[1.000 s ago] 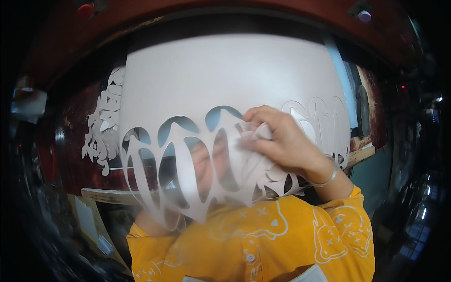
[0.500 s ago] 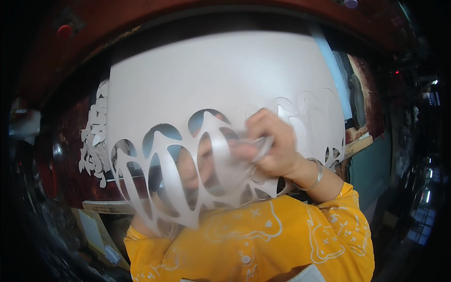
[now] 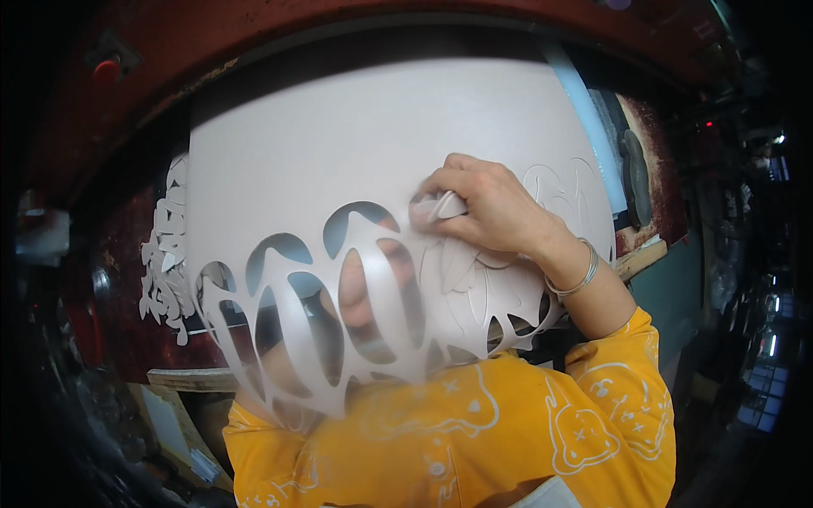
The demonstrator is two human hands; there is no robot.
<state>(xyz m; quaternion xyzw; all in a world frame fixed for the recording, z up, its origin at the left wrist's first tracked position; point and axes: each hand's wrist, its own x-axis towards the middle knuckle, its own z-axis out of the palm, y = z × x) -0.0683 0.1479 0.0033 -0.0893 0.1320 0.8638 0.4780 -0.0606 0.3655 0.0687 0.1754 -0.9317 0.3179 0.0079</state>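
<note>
A large pale grey sheet [image 3: 339, 127] covers the work surface, with rows of curved holes cut through its near part. My right hand [image 3: 487, 203] is closed over the sheet, pinching small pale cut-out pieces [image 3: 447, 206] between thumb and fingers. Beneath the sheet is my left hand [image 3: 359, 292], seen only in part through the holes; its fingers are mostly hidden and blurred. The near edge of the sheet hangs in strips in front of my yellow top. Below my right hand, cut pieces [image 3: 461, 267] sit loosely in their outlines.
A heap of pale cut-out scraps [image 3: 169, 254] lies left of the sheet. At the right are a light blue strip [image 3: 584, 118] and a dark curved object [image 3: 635, 173]. A red machine beam [image 3: 195, 72] with a red button [image 3: 107, 71] spans the far side.
My right hand has moved up and away from me, holding cut pieces clear of the holes. The left hand has moved slightly rightward under the sheet, and the perforated part has shifted a little.
</note>
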